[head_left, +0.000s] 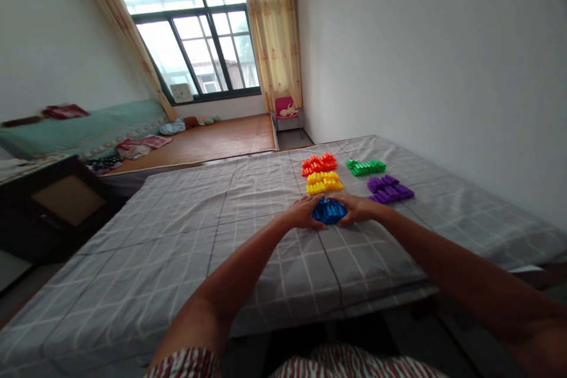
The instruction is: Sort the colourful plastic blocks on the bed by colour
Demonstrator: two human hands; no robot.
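My left hand (305,211) and my right hand (357,209) curve around a bundle of small shiny blue pieces (329,211), pressing on it from both sides. The blue bundle rests on a bed with a grey checked sheet (261,248). Just beyond it sit yellow pieces (325,182) in rows, and behind those, orange-red pieces (319,164). Purple pieces (390,189) lie to the right, beyond my right hand, with green pieces (365,167) further back. What kind of pieces these are is too small to tell.
A white wall (434,71) runs along the right. On the left stands a dark cabinet (66,207). Further off are a brown mat-covered bed (225,139), a pink chair (286,107), yellow curtains (272,29) and a window (199,47).
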